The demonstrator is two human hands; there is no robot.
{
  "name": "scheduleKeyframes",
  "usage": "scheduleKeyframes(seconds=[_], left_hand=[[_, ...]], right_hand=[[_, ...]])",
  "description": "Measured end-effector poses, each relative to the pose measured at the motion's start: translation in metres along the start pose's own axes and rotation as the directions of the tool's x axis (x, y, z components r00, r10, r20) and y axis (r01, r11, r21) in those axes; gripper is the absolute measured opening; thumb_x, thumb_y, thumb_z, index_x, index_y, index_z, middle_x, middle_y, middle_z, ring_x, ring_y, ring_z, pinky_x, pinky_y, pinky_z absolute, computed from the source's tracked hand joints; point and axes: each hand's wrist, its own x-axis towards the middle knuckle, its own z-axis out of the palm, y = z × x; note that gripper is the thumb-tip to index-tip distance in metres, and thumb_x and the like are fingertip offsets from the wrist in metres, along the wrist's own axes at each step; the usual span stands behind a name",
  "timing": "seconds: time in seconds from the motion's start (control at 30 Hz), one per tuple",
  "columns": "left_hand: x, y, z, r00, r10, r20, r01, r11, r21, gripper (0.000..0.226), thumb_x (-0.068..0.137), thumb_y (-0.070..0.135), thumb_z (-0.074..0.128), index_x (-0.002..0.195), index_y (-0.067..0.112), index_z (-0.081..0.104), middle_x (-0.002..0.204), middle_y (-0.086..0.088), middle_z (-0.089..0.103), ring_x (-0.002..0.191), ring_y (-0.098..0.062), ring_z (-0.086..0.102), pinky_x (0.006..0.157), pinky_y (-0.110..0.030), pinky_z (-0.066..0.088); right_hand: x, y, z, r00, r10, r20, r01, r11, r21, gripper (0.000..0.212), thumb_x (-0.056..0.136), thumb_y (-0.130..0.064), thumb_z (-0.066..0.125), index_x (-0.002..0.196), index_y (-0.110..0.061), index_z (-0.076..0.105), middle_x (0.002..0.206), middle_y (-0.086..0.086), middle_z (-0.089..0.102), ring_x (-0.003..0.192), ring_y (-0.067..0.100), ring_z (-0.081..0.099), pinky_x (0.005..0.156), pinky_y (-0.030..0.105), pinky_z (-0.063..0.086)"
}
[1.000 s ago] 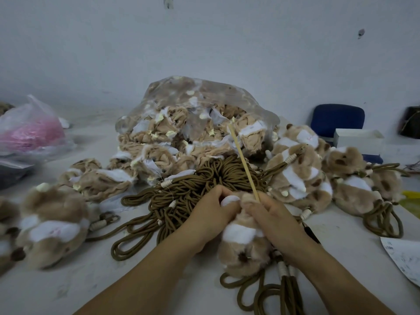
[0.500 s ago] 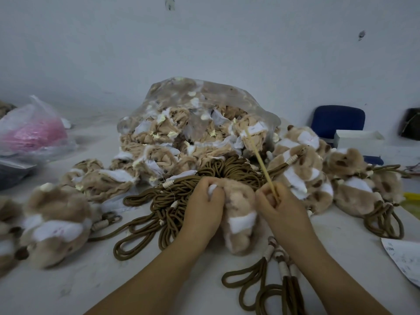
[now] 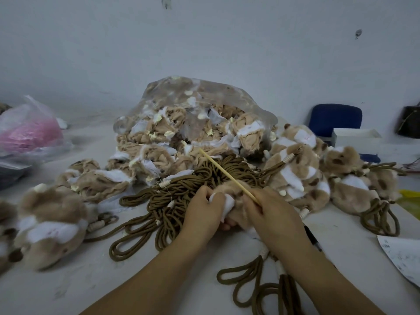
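A small tan and white plush piece [image 3: 228, 197] sits between both hands above the table. My left hand [image 3: 202, 212] grips its left side, fingers curled into the white fabric. My right hand [image 3: 270, 214] holds its right side and pinches a thin wooden stick [image 3: 223, 172], which slants up and to the left over a heap of brown cord loops [image 3: 181, 194]. Most of the plush piece is hidden behind my fingers.
A clear plastic bag [image 3: 193, 117] of unstuffed plush skins lies behind the cords. Stuffed plush toys [image 3: 297, 176] pile at right, more plush toys [image 3: 47, 219] at left. A pink-filled bag [image 3: 29, 133] sits far left, a paper sheet [image 3: 402, 255] at right, a blue chair [image 3: 336, 119] behind.
The plush piece has been bunched up and is now mostly covered by my hands. My right hand moved in closer to the left, and the stick now tilts more to the left.
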Motion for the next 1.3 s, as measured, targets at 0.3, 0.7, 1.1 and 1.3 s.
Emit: scheduleKeyframes(seconds=[0.3,0.7,1.1,1.3], left_hand=[[-0.005,0.007,-0.003,0.977,-0.029,0.210,0.056,0.991,-0.123,0.016,0.100,0.017,0.049,0.087,0.008,0.047,0.053,-0.007,0.058,0.047,-0.017,0.056,0.044,-0.023,0.042],[-0.003,0.005,-0.004,0.949,-0.063,0.308,0.126,0.975,-0.186,0.016,0.096,0.028,0.059,0.089,0.014,0.056,0.059,-0.004,0.058,0.047,-0.012,0.051,0.044,-0.022,0.040],[-0.006,0.003,-0.001,0.917,0.029,0.397,0.003,0.997,-0.080,0.029,0.092,0.034,0.065,0.109,0.011,0.057,0.070,0.005,0.068,0.062,-0.008,0.063,0.057,-0.019,0.049],[0.000,-0.002,-0.005,0.931,-0.009,0.365,0.072,0.985,-0.159,0.024,0.093,0.023,0.065,0.110,0.007,0.061,0.069,-0.002,0.069,0.060,-0.012,0.064,0.059,-0.021,0.052]], right_hand=[[0.004,0.001,0.006,0.981,0.113,0.159,-0.139,0.976,0.169,0.017,0.093,-0.041,0.050,0.108,-0.040,0.058,0.101,-0.009,0.044,0.078,0.001,0.051,0.059,0.012,0.035],[0.006,0.005,0.003,0.981,0.105,0.162,-0.163,0.898,0.408,0.006,0.090,-0.035,0.059,0.087,-0.038,0.054,0.099,-0.013,0.050,0.085,-0.008,0.052,0.067,0.005,0.039],[0.009,0.014,0.005,0.940,0.200,0.275,-0.292,0.889,0.353,0.013,0.089,-0.032,0.058,0.078,-0.028,0.051,0.078,-0.006,0.055,0.062,-0.001,0.050,0.052,0.007,0.037],[0.008,0.015,0.004,0.954,0.180,0.242,-0.266,0.879,0.397,0.015,0.089,-0.030,0.060,0.077,-0.025,0.053,0.078,-0.005,0.055,0.063,-0.011,0.049,0.056,0.004,0.038]])
